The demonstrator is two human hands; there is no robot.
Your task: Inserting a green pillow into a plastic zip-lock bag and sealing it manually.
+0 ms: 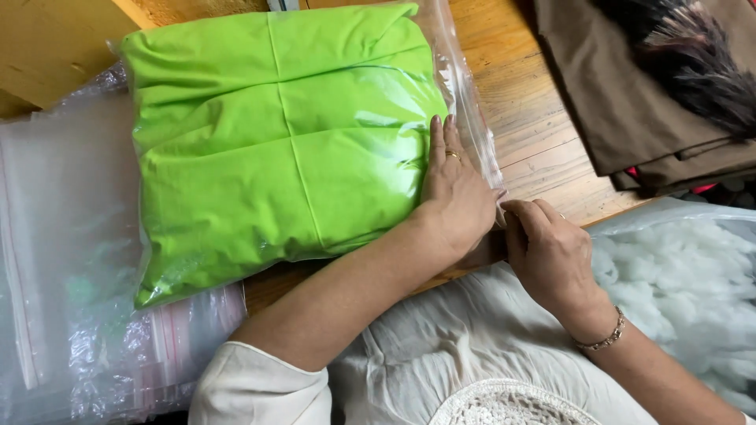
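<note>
Two hands on bagged green cushion [276, 142], brown fabric [630, 102] well apart.

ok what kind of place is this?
Probably a small garment packing bench. A folded green cloth sits in a clear plastic bag on a wooden table, beside a stack of empty bags, brown fabric and white stuffing.

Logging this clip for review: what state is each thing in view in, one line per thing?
Green fabric: folded, inside the clear bag.
Clear plastic bag: filled, lying flat on the wooden table; its edge strip is under the hands.
Left hand: flat, pressing on the bag.
Right hand: fingers pinched at the bag's edge.
Stack of empty bags: flat, unfilled.
Brown fabric: folded, on the table.
White stuffing: loose, in a plastic bag.
</note>
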